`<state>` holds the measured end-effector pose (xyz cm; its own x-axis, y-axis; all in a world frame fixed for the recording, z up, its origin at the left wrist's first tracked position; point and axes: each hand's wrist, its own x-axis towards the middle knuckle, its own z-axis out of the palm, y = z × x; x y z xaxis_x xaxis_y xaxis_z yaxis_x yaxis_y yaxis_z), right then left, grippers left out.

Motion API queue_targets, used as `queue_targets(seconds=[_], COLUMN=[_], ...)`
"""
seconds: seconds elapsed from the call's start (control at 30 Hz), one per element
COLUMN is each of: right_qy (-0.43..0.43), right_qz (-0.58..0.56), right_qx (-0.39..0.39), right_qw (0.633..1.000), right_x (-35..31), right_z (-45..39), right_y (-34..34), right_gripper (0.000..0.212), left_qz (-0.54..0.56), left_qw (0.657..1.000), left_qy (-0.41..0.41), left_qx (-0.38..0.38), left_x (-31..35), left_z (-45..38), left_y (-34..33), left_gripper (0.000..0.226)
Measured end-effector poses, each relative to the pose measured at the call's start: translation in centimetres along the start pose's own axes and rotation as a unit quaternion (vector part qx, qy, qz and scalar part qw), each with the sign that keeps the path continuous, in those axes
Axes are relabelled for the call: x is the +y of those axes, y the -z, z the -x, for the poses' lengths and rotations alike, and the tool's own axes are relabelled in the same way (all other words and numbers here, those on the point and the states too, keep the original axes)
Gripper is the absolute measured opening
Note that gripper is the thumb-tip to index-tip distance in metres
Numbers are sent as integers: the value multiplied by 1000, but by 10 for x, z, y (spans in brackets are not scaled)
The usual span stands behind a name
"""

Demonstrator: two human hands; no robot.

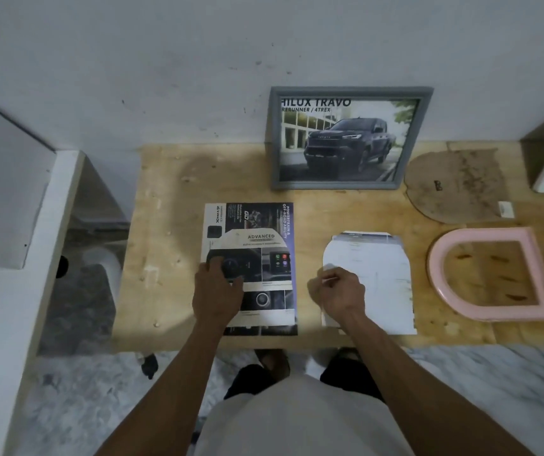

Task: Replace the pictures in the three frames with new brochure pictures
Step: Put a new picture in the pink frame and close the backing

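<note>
Fingers (pixel 213 268) of the left hand (pixel 216 296) were laid flat on the glossy printed car brochure (pixel 257 245); the curled right hand (pixel 338 292) pinched a white arch-shaped paper cut-out (pixel 379 274).

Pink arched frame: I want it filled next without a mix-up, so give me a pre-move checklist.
1. Pink arched frame emptied, lying flat: ok.
2. Brown arched backing board off, set aside beside it: ok.
3. Printed car brochure page held flat by left hand: ok.
4. Right hand free: not ok, pinching something small and white.
5. White arched sheet fits frame: cannot tell.
</note>
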<state>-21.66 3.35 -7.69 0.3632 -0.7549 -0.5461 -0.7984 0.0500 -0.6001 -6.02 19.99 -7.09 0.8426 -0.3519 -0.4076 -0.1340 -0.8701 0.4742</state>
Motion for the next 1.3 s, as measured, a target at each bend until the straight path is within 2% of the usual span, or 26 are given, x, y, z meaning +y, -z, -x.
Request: queue_targets(seconds=[0.2, 0.3, 0.37, 0.5, 0.63, 0.77, 0.83, 0.93, 1.0, 1.1, 1.17, 1.3], right_qy=[-45, -66, -74, -50, -61, -59, -48, -45, -42, -45, -44, -34], right_qz=[61, 64, 52, 17, -39, -82, -90, -94, -97, -129, -143, -143], right_qx=[103, 122, 110, 85, 47, 9, 2, -21, -37, -51, -44, -25], right_qw=[992, 988, 990, 995, 996, 995, 995, 994, 994, 989, 988, 989], right_x=[54, 81, 90, 89, 82, 86, 88, 88, 91, 95, 97, 101], right_z=[-10, -16, -22, -27, -31, -38, -40, -42, -44, -43, -40, -29], right_y=[73, 99, 108, 114, 118, 123, 128, 135, 137, 142, 147, 153], right_gripper=[39, 51, 49, 29, 46, 49, 49, 47, 44, 49, 51, 67], left_qz=[33, 49, 54, 51, 85, 130, 163, 222, 267, 319, 355, 438], left_qw=[990, 980, 980, 986, 987, 981, 973, 958, 947, 932, 919, 882], left_qy=[-87, -62, -34, 7, 61, 128, 159, 182, 178, 171, 168, 171], left_qx=[-108, -182, -190, -158, -124, -62, -25, 1, 9, 30, 26, 29], left_x=[71, 103, 115, 122, 132, 138, 141, 149, 155, 164, 166, 164], left_z=[31, 53, 64, 73, 80, 83, 86, 93, 99, 111, 117, 130], left_y=[-56, -81, -93, -113, -115, -121, -125, -130, -134, -132, -129, -121], left_gripper=[21, 41, 50, 49, 55, 47, 40, 17, 22, 12, 14, 14])
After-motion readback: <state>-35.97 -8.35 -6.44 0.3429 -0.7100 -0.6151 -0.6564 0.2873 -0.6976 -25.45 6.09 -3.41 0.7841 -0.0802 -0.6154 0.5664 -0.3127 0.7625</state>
